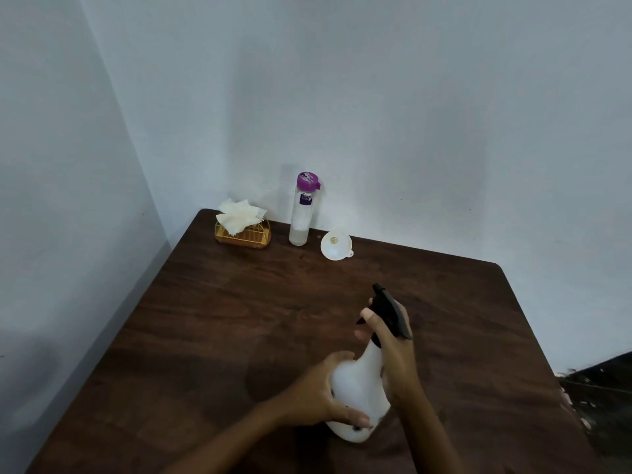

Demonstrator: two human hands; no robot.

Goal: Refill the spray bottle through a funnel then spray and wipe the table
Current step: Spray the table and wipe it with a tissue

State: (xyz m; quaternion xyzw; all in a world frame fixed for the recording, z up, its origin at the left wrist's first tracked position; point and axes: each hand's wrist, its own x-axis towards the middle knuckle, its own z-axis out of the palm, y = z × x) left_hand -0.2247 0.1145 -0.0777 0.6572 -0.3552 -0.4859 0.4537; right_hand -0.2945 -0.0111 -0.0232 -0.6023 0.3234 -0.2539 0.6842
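The white spray bottle point(359, 388) stands on the tabletop point(239, 336) with its black trigger head point(390, 311) seemingly on. The left hand point(321, 391) wraps the body in a closed grip; the right hand point(393, 350) curls closed around the neck and head. Well beyond both grips, by the wall, the funnel point(336, 246) lies unused, just beside the purple-capped water bottle point(302, 210) and a holder of tissues point(241, 222). I judge refilling not yet begun; pouring, spraying and wiping all remain.
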